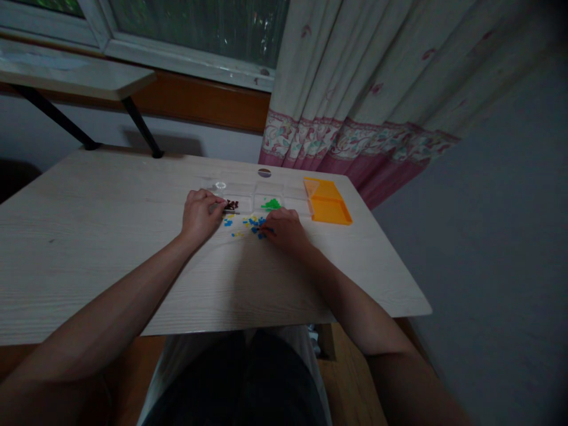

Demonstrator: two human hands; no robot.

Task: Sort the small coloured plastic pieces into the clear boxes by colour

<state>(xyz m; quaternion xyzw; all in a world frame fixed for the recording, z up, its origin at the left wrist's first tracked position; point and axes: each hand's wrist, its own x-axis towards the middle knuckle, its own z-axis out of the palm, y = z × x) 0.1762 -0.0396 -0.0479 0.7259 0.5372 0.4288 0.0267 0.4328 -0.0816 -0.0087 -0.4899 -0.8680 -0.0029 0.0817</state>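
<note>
A low clear plastic box (254, 203) with compartments lies toward the back of the table. Dark brown small pieces (231, 205) fill part of one compartment, and a heap of green pieces (271, 205) sits in another. My left hand (200, 214) is at the box's left end, fingers curled closed over its edge beside the brown pieces. Loose blue pieces (254, 222) and yellow pieces (238, 234) are scattered on the table before the box. Among them, my right hand (287, 229) has its fingertips pinched together low over the blue ones; what they hold is hidden.
An orange tray-like case (329, 202) lies against the box's right end. Behind the box is a small round dark thing (264, 173). A raised shelf (80, 74) on black legs stands at the back left. A curtain (346, 112) hangs beyond the table (110, 266).
</note>
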